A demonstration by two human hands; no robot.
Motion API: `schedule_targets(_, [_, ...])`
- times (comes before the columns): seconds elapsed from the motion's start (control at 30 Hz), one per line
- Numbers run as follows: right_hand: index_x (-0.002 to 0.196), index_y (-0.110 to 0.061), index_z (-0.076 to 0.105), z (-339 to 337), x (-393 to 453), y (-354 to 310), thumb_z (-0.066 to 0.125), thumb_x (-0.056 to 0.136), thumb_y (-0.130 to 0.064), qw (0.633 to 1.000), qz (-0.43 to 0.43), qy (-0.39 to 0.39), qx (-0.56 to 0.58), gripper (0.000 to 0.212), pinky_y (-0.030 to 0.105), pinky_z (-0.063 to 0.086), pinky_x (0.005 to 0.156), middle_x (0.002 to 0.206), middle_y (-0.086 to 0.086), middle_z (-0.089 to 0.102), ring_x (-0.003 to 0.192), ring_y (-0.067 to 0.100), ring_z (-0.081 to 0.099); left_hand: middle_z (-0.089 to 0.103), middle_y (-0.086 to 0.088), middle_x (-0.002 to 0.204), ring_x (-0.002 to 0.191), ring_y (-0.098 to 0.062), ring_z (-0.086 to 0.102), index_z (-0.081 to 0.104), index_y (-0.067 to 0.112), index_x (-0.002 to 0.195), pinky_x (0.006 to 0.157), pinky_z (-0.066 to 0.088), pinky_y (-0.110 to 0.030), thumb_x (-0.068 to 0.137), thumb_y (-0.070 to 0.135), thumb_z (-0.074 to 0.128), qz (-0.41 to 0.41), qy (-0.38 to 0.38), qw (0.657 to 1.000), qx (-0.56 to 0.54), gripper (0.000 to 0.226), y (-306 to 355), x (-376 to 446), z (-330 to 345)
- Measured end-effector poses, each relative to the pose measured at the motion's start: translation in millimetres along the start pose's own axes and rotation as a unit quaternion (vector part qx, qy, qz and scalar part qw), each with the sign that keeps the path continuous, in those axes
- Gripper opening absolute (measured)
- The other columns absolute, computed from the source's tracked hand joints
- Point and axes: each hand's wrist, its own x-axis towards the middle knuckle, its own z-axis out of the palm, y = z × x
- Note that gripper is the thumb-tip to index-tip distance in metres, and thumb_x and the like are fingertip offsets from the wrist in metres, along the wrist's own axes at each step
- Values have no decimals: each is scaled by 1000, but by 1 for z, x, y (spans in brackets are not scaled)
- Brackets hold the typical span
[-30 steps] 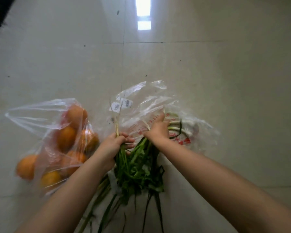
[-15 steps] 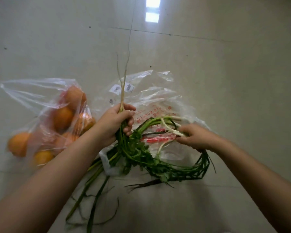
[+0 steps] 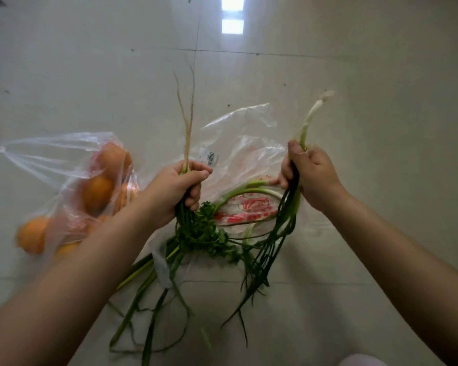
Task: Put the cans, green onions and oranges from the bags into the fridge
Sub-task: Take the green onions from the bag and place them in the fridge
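Observation:
My left hand (image 3: 175, 188) grips a bunch of leafy green herbs (image 3: 201, 231) by the stems, pale roots sticking up above the fist. My right hand (image 3: 311, 175) grips green onions (image 3: 306, 125) near their white ends, the long dark leaves hanging below it. More green onions (image 3: 245, 190) lie curved on the clear plastic bag with red print (image 3: 243, 154) between my hands. On the floor to the left lies a second clear bag (image 3: 56, 159) holding several oranges (image 3: 98, 191). No cans or fridge are in view.
Pale tiled floor (image 3: 354, 75) all around, with a bright window reflection at the top. Loose green leaves (image 3: 143, 313) trail over the floor toward me. A pale rounded shape (image 3: 360, 361) shows at the bottom edge.
My right hand has lifted up and to the right with green onions, pulling them apart from the herb bunch. My left hand has risen slightly, still holding the herbs.

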Motion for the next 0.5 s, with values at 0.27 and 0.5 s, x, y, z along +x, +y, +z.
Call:
schedule_targets(0.27, [76, -9, 51, 15, -26, 55, 60, 86, -11, 899, 368, -91, -221, 14, 18, 33, 33, 57, 3, 43, 44, 12, 39, 41, -4, 55, 26, -4, 36, 50, 12, 79, 30, 33, -14, 95, 3, 46, -53, 76, 991, 99, 18, -5, 13, 13])
schedule_targets(0.5, [107, -7, 55, 64, -9, 106, 62, 85, -19, 890, 253, 56, -376, 26, 36, 53, 80, 104, 12, 65, 98, 30, 62, 53, -7, 71, 47, -16, 39, 45, 5, 109, 42, 37, -23, 95, 2, 46, -74, 114, 977, 163, 14, -15, 27, 23])
